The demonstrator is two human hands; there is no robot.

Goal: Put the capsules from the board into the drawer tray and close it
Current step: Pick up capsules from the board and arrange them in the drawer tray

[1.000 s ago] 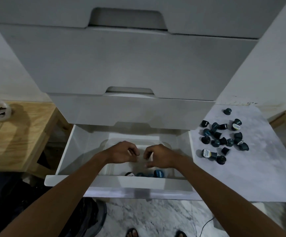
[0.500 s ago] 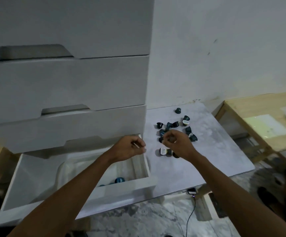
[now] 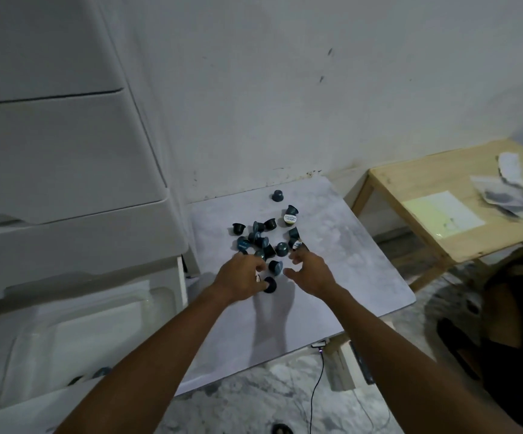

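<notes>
Several dark blue and black capsules [image 3: 261, 239] lie in a loose pile on the white marble board [image 3: 341, 277]. My left hand [image 3: 239, 278] rests on the pile's near edge. Its fingers are curled around a capsule whose white lid shows under the palm. A black capsule [image 3: 269, 285] sits beside its thumb. My right hand [image 3: 311, 272] hovers just right of the pile with fingers spread, holding nothing. The drawer [image 3: 172, 308] at lower left is pulled out. Its white tray [image 3: 75, 336] holds a few capsules [image 3: 102, 371] at the near end.
White closed drawer fronts [image 3: 59, 158] rise above the open drawer. A wooden table [image 3: 441, 214] with papers stands to the right of the board. A cable [image 3: 316, 380] hangs from the board's near edge over the marble floor.
Both hands left the drawer tray and moved right onto the board. My left hand now sits on the pile and my right hand has opened. The view swung right.
</notes>
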